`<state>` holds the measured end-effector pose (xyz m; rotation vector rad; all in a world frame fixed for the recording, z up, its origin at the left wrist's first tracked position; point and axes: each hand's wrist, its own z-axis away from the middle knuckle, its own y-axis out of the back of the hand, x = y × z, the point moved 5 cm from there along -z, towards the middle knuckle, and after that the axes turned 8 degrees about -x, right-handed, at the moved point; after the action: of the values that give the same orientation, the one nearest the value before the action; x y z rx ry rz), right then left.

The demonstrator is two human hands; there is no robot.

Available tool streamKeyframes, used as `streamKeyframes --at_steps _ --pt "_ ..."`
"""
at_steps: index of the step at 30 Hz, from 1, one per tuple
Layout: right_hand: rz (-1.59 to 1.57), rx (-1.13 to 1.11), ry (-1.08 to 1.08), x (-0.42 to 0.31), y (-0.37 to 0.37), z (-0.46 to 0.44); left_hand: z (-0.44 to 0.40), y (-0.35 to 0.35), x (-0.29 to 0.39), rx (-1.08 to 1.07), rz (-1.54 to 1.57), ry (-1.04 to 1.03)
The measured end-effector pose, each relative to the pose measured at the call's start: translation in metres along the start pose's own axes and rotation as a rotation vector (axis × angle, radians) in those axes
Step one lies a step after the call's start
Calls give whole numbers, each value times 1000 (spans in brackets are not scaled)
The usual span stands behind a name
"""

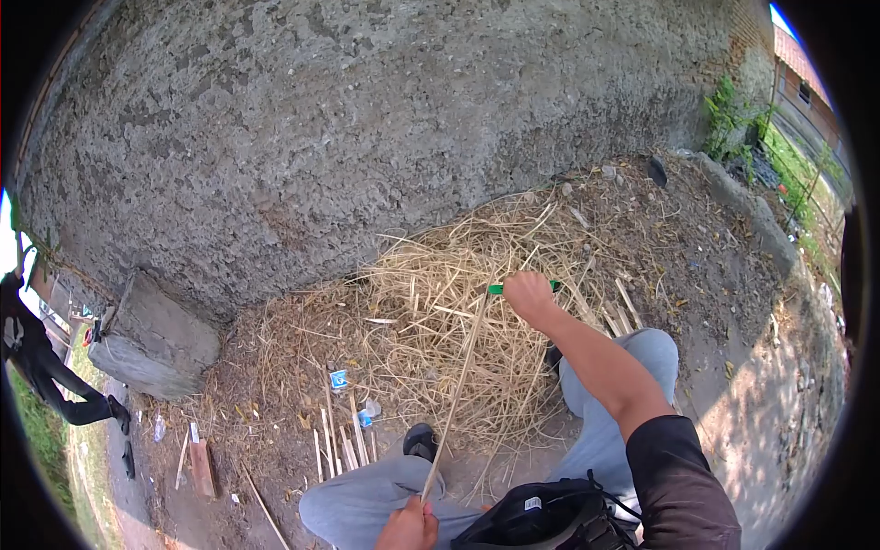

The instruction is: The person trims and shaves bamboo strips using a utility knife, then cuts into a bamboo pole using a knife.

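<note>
Low in the view, near my lap, my left hand [410, 526] is closed around the lower end of a long, thin bamboo strip [459, 394]. The strip slants up and away over the heap of shavings. My right hand [529, 298] is stretched forward, its fist wrapped round a green-handled tool [496, 290]. Green shows on both sides of the fist, but I cannot make out a blade. The strip's upper end reaches the green part beside that fist; whether they touch is unclear. Beneath lies a large pile of pale curled shavings [440, 302].
A rough grey wall [367, 137] rises behind the pile. Cut strips [344, 449] lie left of my legs, near a blue-and-white packet [338, 379]. A concrete block [156, 335] stands at left, with a person in dark clothes [46, 357] beyond it. A wooden piece [203, 467] lies nearby.
</note>
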<state>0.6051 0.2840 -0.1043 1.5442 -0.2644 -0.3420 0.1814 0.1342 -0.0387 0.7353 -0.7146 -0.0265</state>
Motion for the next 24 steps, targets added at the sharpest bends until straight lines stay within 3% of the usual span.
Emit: streamKeyframes --at_steps 4,6,10,12,13,16,17,19,20,22,23,24 --pt "24 -53 -18 11 -17 -17 28 -6 -20 35 65 67" --pt "18 -95 -211 43 -31 -26 48 -15 -34 -43 18 46" --pt "33 -275 -322 105 -45 -13 84 -5 -45 -13 151 42" --pt "25 -304 -298 109 -44 -7 78 0 -73 60 246 -109" --pt "-2 -334 -295 109 -43 -2 71 7 -74 71 294 -73" --pt "-124 -494 -231 89 -6 -2 56 33 -53 -82 525 -76" --pt "-124 -484 -231 81 8 0 50 37 -53 -118 548 -33" --pt "-175 -122 -149 64 54 4 33 47 -67 -154 569 -1" --pt "-170 -116 -152 60 71 13 22 55 -81 -211 528 -58" --pt "-579 52 -44 48 115 33 15 77 -82 -245 467 -95" --pt "-571 55 -40 43 130 46 13 96 -68 -223 448 -75" --pt "-765 206 -18 40 145 64 11 111 -58 -220 453 -80"
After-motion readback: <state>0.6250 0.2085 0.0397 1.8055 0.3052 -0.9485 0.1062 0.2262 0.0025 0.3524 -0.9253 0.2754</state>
